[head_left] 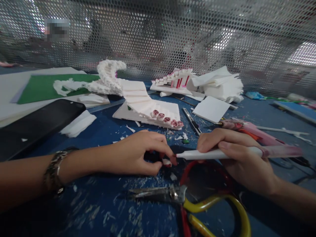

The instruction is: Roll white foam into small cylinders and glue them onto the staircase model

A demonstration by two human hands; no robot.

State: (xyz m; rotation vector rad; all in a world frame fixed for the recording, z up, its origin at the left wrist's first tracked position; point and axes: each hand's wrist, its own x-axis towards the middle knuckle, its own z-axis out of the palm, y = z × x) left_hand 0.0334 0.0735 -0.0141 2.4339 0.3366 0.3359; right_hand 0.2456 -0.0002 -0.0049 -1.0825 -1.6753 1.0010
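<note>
My left hand (145,153) is low over the blue table, thumb and index finger closed around a small white piece (167,162) with dark red on it. From the right, my right hand (242,158) grips a white marker (197,154), its red tip touching or almost touching my left index fingertip. Just beyond my left hand stands a white paper model (138,98) with folded steps and several small rolls with dark red ends (167,119). Scissors (170,194) with red and yellow handles lie below both hands, blades pointing left.
A black phone (41,121) and green sheet (54,85) lie at left. Behind are a second white model with red posts (172,82) and crumpled white sheets (219,84). A utility knife (192,121), white card (211,108) and pink glue gun (259,133) lie beyond my right hand.
</note>
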